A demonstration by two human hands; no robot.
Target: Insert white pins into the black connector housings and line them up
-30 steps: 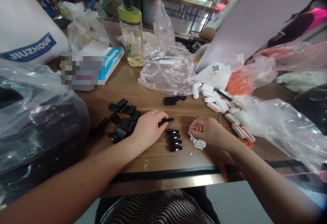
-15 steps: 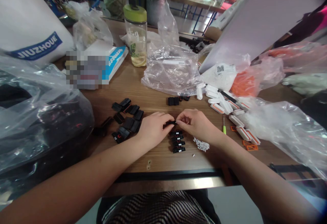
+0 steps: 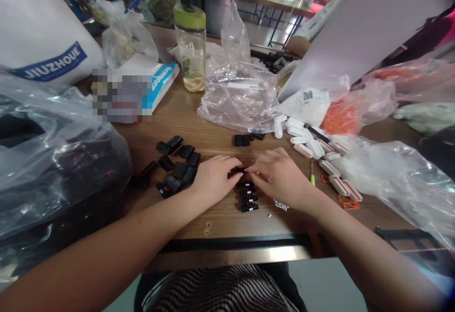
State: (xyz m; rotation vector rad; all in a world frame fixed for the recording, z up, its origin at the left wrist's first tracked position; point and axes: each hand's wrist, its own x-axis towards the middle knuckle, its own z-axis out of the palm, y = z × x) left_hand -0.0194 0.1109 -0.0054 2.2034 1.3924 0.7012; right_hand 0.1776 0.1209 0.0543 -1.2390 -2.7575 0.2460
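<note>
My left hand (image 3: 215,174) is closed round a small black connector housing (image 3: 241,170), which is mostly hidden by the fingers. Thumb and forefinger of my right hand (image 3: 280,174) pinch together at the housing's right end; what they hold is too small to make out. Just below the hands lies a short column of black connector housings (image 3: 249,199) with white dots on them. Small white plugs (image 3: 281,205) form a pile partly covered by my right hand, and one loose plug (image 3: 269,215) lies nearer the table edge. More black housings (image 3: 180,169) are scattered left of my left hand.
Beyond the hands sit black housings (image 3: 242,140), a clear plastic bag (image 3: 238,98) and a green-lidded bottle (image 3: 190,46). White connectors (image 3: 313,143), a green-handled tool (image 3: 312,179) and orange frames (image 3: 350,205) lie to the right. A large plastic bag (image 3: 64,169) takes up the left.
My right hand has turned and shifted slightly right, its knuckles higher, now covering more of the white plug pile. My left hand keeps hold of the black connector housing in the same place.
</note>
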